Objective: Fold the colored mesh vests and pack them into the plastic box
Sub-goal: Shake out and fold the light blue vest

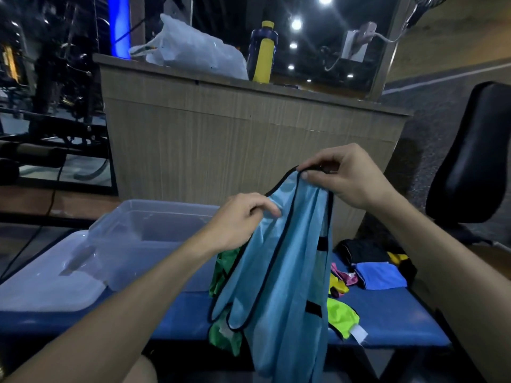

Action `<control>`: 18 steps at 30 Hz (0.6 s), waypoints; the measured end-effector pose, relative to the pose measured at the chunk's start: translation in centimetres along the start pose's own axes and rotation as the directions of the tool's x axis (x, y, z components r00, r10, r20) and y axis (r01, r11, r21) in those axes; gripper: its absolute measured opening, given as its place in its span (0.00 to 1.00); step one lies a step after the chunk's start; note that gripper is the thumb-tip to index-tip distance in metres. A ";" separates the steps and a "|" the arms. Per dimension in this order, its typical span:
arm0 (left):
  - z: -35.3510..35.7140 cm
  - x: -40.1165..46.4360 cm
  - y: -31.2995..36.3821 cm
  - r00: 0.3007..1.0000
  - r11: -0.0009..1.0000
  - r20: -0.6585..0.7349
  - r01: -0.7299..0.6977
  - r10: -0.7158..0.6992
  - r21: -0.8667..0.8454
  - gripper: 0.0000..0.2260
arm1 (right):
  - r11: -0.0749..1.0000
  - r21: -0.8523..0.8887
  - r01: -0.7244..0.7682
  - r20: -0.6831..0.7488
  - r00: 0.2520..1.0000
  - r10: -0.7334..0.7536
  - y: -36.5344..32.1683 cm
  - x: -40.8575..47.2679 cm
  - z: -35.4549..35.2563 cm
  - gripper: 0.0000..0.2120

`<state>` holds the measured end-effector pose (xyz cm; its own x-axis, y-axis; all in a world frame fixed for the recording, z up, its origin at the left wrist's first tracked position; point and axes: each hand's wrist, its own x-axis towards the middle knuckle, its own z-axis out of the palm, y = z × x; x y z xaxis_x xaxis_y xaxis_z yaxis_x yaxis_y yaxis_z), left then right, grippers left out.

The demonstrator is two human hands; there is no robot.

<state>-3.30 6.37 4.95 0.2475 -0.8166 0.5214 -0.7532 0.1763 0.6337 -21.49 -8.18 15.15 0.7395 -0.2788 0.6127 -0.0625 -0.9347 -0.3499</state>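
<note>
A light blue mesh vest with black trim hangs in front of me above the blue bench. My right hand pinches its top strap, raised higher. My left hand grips the vest's left edge a little lower. A green vest lies partly hidden behind the blue one. A neon yellow vest lies on the bench to the right. The clear plastic box stands open on the bench at the left, with its lid lying flat beside it.
Folded cloth pieces, black, blue and pink, sit at the bench's far right. A wooden counter rises behind, bearing a plastic bag and a yellow bottle. A black office chair stands at the right.
</note>
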 end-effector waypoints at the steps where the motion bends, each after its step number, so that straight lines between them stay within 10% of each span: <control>1: 0.3 0.0 0.4 1.000 1.000 0.008 0.022 -0.022 0.008 0.13 | 1.000 0.020 -0.008 -0.006 1.000 0.008 0.0 0.1 0.2 0.05; 10: 2.7 0.6 1.5 0.981 0.970 -0.187 0.000 0.047 0.244 0.11 | 0.961 0.261 -0.090 0.037 0.996 0.083 0.4 -0.3 1.1 0.03; 18: 1.3 0.8 -0.2 0.997 0.993 0.038 -0.075 0.071 0.095 0.15 | 0.956 0.195 -0.219 0.378 0.916 0.133 2.3 -2.2 1.1 0.15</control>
<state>-3.74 4.93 4.54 0.1696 -0.8223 0.5432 -0.8244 0.1837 0.5354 -22.56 -9.51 12.23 0.9226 -0.2964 0.2468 -0.0913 -0.7895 -0.6070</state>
